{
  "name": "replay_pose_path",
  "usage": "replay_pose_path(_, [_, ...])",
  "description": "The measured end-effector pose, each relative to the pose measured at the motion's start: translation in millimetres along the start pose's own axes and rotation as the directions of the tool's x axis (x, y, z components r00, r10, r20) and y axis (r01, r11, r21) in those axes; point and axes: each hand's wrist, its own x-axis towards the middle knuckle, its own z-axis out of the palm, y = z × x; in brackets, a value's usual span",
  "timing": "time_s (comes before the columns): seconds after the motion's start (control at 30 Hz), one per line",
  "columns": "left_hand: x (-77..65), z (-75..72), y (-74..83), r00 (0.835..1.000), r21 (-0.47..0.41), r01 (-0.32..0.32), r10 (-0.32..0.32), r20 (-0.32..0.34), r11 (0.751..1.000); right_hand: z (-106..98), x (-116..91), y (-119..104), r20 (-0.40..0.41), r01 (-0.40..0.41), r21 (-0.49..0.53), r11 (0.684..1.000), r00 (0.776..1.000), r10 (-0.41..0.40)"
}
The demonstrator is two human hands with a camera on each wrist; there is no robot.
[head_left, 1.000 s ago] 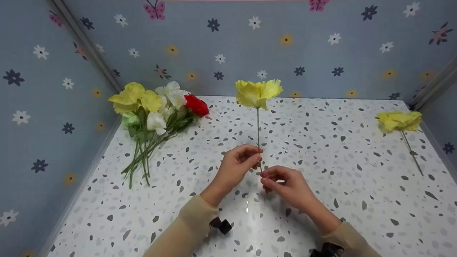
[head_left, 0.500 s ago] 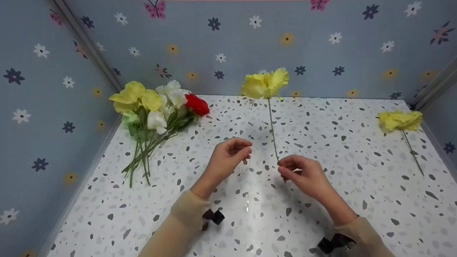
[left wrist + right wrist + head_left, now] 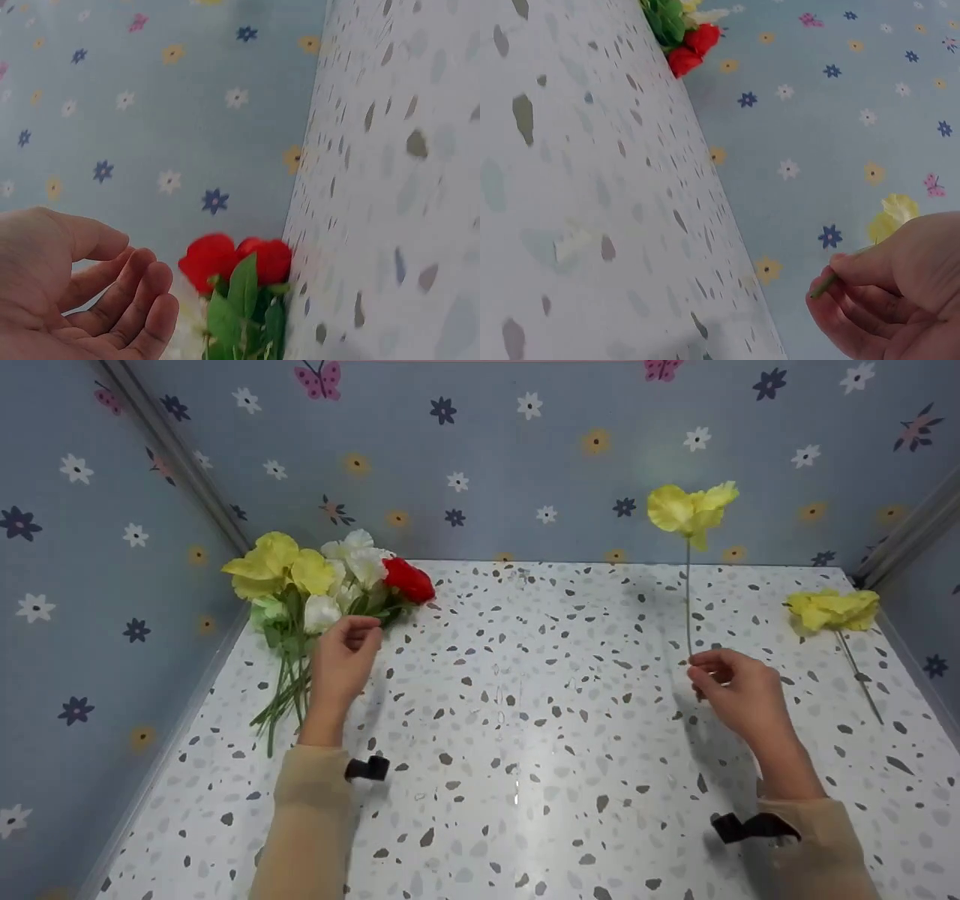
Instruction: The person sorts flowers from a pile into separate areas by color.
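Over the right part of the speckled table (image 3: 510,720), the person's right hand (image 3: 742,690) pinches a yellow flower (image 3: 679,512) low on its stem (image 3: 688,600), between thumb and fingers. The bloom stands upright above the hand, against the patterned wall (image 3: 510,450), and the stem's cut end pokes out past the fingertips. Farther right, a second yellow flower (image 3: 832,609) lies on the table, apart from the hand, near the side wall.

Across at the left, the left hand (image 3: 345,660) holds nothing, its fingers loosely bent and the thumb apart from them. It is by a bunch of yellow, white, red and pale green flowers (image 3: 352,566), in front of some stems; I can't tell whether it touches any.
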Motion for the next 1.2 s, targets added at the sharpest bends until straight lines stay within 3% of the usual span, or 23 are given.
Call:
replay_pose_path(0.17, [7.3,-37.4,-23.5,0.986,0.086,0.074,-0.06,-0.158,0.994,-16,3,24,-0.045,-0.031,-0.094,0.995,0.999,0.027])
replay_pose_path(0.3, [5.7,-53.0,-36.6,0.975,0.144,0.126,-0.096,-0.2,0.982,-26,4,43,-0.033,-0.07,-0.162,0.984,0.997,0.066])
replay_pose_path(0.47, [3.3,-60.5,-45.3,0.974,0.189,0.151,-0.113,-0.198,0.97,-32,6,60,0.001,-0.133,-0.195,0.972,0.991,0.136])
replay_pose_path(0.77, [2.6,-64.0,-52.1,0.975,0.248,0.208,-0.179,-0.134,0.946,-39,4,77,0.015,-0.209,-0.225,0.952,0.976,0.218])
replay_pose_path(1.0, [0.4,-67.7,-53.7,0.974,0.258,0.214,-0.187,-0.126,0.942,-47,3,87,-0.064,-0.217,-0.256,0.942,0.976,0.207])
replay_pose_path(1.2, [1.0,-66.8,-54.3,0.974,0.286,0.22,-0.193,-0.117,0.933,-58,1,103,-0.126,-0.323,-0.252,0.912,0.946,0.3])
